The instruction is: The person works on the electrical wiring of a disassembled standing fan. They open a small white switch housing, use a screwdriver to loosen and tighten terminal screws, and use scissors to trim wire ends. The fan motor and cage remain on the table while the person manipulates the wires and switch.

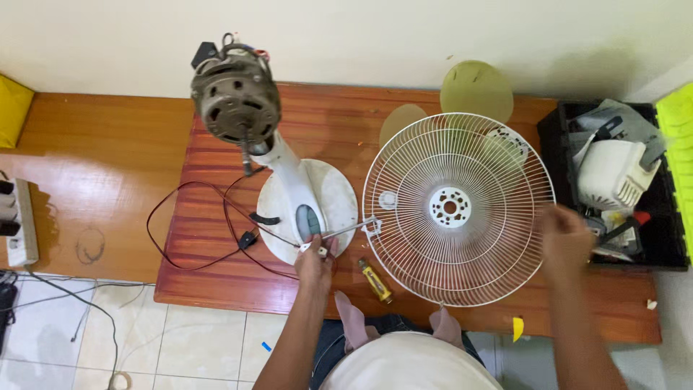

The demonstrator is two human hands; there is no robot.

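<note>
A white wire fan guard (462, 217) lies flat on the wooden table (346, 123), its round hub with holes in the middle. My right hand (564, 238) grips the guard's right rim. My left hand (316, 258) holds a thin metal rod or clip that reaches to the guard's left rim. To the left stands the fan body (296, 189) on its round white base, with the bare motor (235, 97) and shaft exposed at the top.
A black cord (189, 225) loops over the table's left part. A small yellow tube (377, 282) lies near the front edge. Translucent fan blades (473, 88) rest behind the guard. A black toolbox (621, 184) with parts sits at right, a power strip (22, 224) at far left.
</note>
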